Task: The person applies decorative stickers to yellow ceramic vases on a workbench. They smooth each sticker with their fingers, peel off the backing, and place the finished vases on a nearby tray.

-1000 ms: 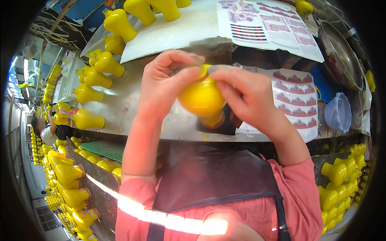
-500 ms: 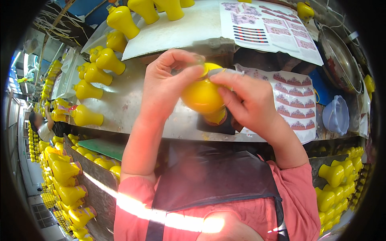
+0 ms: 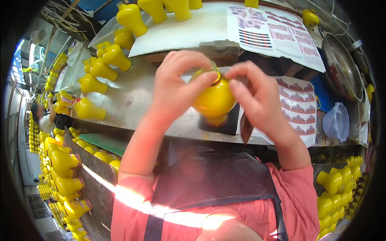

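Observation:
A glossy yellow vase-shaped bottle [image 3: 215,101] with a clear glass neck [image 3: 213,66] stands upright on a small black pad [image 3: 229,126]. My left hand [image 3: 177,86] grips its neck, thumb in front and fingers curled behind. A thin dark band [image 3: 217,80] shows around the neck's base, beside my left thumb. Just right of the neck, the thumb and forefinger of my right hand [image 3: 259,96] are bent close together. Below that palm hangs a dark brown flat tool [image 3: 246,128] with a pointed end, its upper part hidden by the hand.
Printed decal sheets [image 3: 297,104] lie right of the bottle, others [image 3: 277,36] on the raised white board [image 3: 181,36]. Several yellow bottles [image 3: 91,108] stand at left. A pale blue basket [image 3: 336,122] and metal pan [image 3: 341,66] are at right. Another person [image 3: 42,116] is far left.
My right hand has drawn slightly right, off the neck, and the grey strip at its fingertips no longer shows. A dark band is now visible at the neck. My left hand still grips there.

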`<act>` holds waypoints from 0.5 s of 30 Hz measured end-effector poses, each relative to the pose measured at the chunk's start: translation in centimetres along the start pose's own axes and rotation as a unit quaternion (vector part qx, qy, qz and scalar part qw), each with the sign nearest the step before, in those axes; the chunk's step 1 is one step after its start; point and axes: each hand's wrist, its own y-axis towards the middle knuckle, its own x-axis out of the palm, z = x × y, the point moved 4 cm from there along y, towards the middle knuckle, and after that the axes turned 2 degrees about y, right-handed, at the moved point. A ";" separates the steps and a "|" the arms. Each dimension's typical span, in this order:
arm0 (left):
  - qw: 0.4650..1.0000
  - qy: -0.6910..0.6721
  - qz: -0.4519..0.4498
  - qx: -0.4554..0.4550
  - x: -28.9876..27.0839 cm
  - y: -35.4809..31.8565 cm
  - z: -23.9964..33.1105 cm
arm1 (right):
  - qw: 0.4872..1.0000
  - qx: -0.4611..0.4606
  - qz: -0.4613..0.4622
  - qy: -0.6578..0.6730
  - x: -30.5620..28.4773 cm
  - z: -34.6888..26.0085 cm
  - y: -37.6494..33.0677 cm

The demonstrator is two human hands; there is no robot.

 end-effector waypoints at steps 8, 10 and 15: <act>0.988 0.122 -0.039 0.089 0.1 0.6 1.7 | 0.930 -0.297 -0.011 -0.216 2.0 -1.0 -3.4; 0.981 0.128 -0.025 0.142 -0.6 0.4 2.5 | 0.950 -0.285 0.040 -0.124 1.5 -1.6 -3.0; 0.979 0.128 0.002 0.159 -2.5 -3.2 5.4 | 0.969 0.050 -0.093 0.222 1.9 -2.5 -1.2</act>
